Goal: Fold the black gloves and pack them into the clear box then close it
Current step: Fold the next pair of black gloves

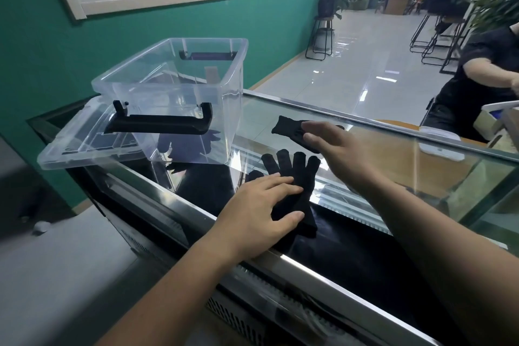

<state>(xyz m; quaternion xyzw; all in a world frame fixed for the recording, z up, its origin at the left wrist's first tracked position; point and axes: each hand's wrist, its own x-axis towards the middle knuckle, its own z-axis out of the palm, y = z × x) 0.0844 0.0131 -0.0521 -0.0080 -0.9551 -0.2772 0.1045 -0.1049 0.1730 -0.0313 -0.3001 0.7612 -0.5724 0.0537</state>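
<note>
The left hand (254, 215) lay flat, palm down, on the near glove (292, 188), which was spread on the glass tabletop (393, 149) with its fingers fanned toward the far side. Its grip was loose and open: the fingers stretched over the glove's palm and the thumb rested by the cuff, pressing the fabric down but closing on nothing.

The right hand (337, 149) hovered just beyond, fingers extended and pointing left, over the second glove (289, 126). That glove lay farther away on the glass, bunched and partly hidden under the fingers. Whether the fingertips touched it could not be told; the grip was open and nothing was clasped in it.

To the left stood the clear box (174, 93), open at the top and empty, with a black handle (163, 121) hanging on its near side and another at its far rim. Its clear lid (84, 143) lay beneath or against its left side, jutting past the tabletop edge. Both gloves were outside the box, to its right.

A seated person in black (483, 73) was at the far right.
</note>
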